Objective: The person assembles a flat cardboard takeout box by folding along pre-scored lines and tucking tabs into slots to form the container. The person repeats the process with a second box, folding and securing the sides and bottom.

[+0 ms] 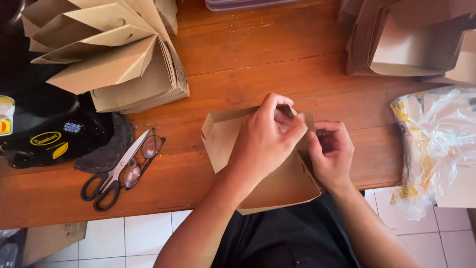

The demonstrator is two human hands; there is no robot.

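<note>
Right between both hands' fingers (282, 119): box (223, 136)

Brown cardboard box (223, 136), half-folded, open side walls up, at the table edge, partly overhanging

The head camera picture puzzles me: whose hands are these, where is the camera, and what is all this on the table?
The camera sits on a person's head, looking down at their own bare hands. The left hand and right hand both grip a half-folded brown cardboard box over a wooden table. On the table lie a stack of flat brown box blanks, black-handled scissors, eyeglasses, a black cap, finished boxes and a clear plastic bag.
</note>
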